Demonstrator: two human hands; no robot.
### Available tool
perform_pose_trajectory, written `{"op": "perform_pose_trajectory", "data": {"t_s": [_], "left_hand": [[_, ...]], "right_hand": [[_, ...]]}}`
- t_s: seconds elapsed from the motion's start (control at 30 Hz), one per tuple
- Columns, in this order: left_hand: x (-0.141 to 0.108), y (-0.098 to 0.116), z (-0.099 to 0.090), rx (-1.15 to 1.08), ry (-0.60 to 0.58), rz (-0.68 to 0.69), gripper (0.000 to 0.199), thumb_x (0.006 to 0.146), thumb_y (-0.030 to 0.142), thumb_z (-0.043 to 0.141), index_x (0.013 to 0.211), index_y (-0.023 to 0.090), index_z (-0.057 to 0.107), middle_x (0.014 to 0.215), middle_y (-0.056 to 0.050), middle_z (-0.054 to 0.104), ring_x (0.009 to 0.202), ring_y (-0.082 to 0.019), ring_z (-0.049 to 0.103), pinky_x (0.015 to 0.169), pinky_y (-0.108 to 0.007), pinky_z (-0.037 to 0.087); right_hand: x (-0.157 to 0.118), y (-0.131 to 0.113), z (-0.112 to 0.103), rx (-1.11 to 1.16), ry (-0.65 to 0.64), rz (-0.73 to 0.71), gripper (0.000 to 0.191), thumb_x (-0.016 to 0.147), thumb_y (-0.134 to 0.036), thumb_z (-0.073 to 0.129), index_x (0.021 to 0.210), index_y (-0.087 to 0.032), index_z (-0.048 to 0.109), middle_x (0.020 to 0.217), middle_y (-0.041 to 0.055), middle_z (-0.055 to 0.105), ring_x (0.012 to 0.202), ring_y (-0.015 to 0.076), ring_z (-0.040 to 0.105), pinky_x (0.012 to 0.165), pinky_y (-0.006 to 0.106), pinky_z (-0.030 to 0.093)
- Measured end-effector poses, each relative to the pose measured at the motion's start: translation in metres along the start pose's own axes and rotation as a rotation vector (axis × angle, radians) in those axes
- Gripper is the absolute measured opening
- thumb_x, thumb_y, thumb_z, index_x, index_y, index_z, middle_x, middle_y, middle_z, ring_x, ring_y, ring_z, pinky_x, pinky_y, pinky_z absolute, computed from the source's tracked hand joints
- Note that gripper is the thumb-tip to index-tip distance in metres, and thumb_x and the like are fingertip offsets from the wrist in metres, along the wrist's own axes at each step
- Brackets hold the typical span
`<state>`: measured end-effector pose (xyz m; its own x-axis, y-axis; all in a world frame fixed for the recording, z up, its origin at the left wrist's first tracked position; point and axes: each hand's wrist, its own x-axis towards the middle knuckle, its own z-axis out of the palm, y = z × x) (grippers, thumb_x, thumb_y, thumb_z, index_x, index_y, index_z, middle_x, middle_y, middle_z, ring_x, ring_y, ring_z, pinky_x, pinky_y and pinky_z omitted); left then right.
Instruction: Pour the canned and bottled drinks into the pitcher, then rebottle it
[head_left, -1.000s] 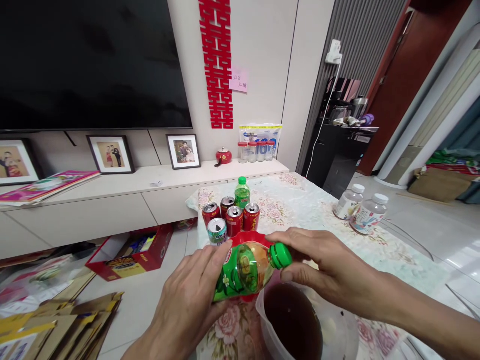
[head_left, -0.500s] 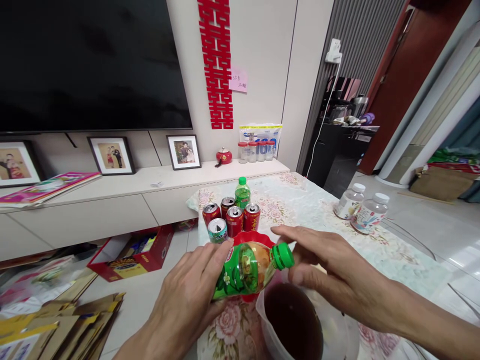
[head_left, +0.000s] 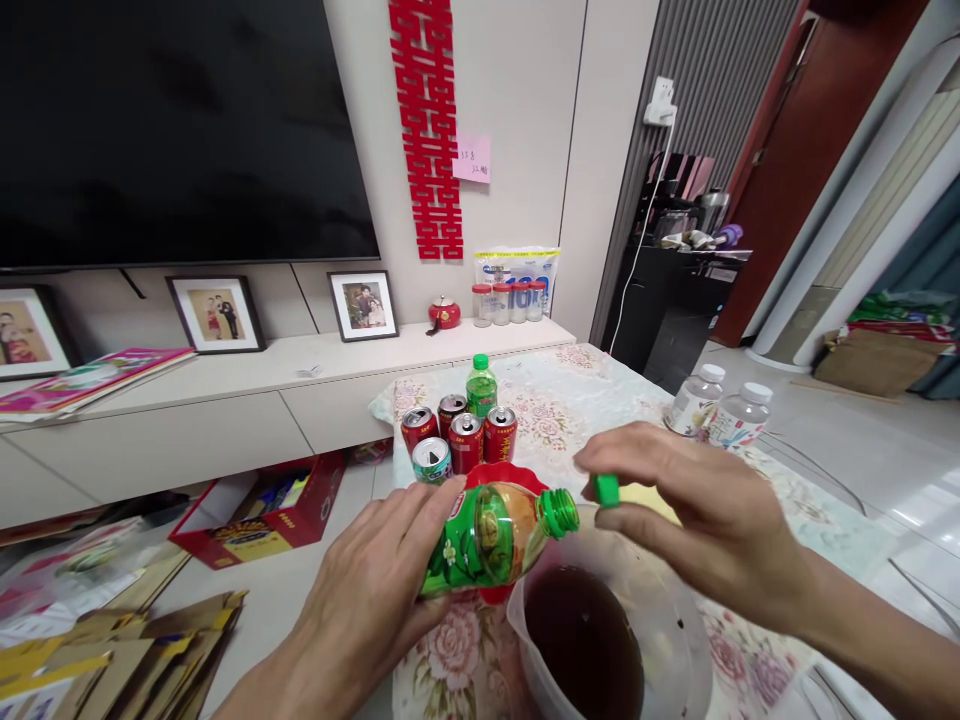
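My left hand (head_left: 375, 590) is wrapped round a green plastic drink bottle (head_left: 487, 535), tilted nearly flat with its bare threaded neck pointing right. Between the thumb and fingers of my right hand (head_left: 697, 510) is the green bottle cap (head_left: 605, 489), a short gap away from the neck. Below both hands stands a translucent plastic jug (head_left: 525, 640) holding dark brown liquid (head_left: 585, 640). A red scalloped dish (head_left: 525, 475) lies partly hidden behind the bottle.
Several opened cans (head_left: 466, 440) and another green-capped bottle (head_left: 481, 388) stand together behind the dish. Two clear jars with white lids (head_left: 697, 400) are on the right of the flowered tablecloth (head_left: 457, 650). A red box (head_left: 262, 510) and flattened cardboard (head_left: 127, 660) lie on the floor, left.
The cap has come off the bottle's neck. My right hand has moved slightly right and up with it, while my left hand keeps the bottle tilted in about the same place.
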<state>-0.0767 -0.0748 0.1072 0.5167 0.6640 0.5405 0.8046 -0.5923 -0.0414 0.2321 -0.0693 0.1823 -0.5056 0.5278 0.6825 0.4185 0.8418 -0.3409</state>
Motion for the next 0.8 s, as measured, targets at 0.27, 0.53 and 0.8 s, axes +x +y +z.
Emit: {"op": "perform_pose_trajectory", "data": {"t_s": [0.27, 0.53, 0.8], "left_hand": [[0.009, -0.012, -0.015, 0.072, -0.061, 0.099, 0.079, 0.079, 0.010, 0.067, 0.152, 0.022, 0.038, 0.128, -0.011, 0.071, 0.109, -0.030, 0.067, 0.083, -0.038, 0.054], [0.010, -0.025, -0.019, 0.166, -0.040, 0.142, 0.072, 0.082, 0.010, 0.074, 0.147, 0.020, 0.044, 0.122, -0.009, 0.071, 0.104, -0.031, 0.064, 0.085, -0.040, 0.047], [0.014, -0.031, -0.024, 0.186, -0.008, 0.244, 0.055, 0.089, 0.008, 0.063, 0.143, 0.014, 0.049, 0.119, -0.012, 0.071, 0.099, -0.031, 0.064, 0.079, -0.040, 0.046]], "right_hand": [[-0.017, 0.004, -0.011, 0.366, 0.293, 0.576, 0.024, 0.081, -0.032, 0.088, 0.103, -0.035, 0.081, 0.093, 0.0001, 0.078, 0.074, 0.0124, 0.075, 0.068, 0.015, 0.062], [-0.056, 0.021, -0.009, 0.545, 0.395, 0.742, 0.031, 0.076, -0.033, 0.093, 0.105, -0.036, 0.083, 0.095, 0.0022, 0.079, 0.074, 0.0145, 0.076, 0.070, 0.017, 0.063], [-0.074, 0.025, -0.009, 0.670, 0.461, 0.799, 0.031, 0.075, -0.030, 0.094, 0.104, -0.031, 0.084, 0.094, 0.0052, 0.079, 0.072, 0.0151, 0.075, 0.071, 0.020, 0.064]]}}
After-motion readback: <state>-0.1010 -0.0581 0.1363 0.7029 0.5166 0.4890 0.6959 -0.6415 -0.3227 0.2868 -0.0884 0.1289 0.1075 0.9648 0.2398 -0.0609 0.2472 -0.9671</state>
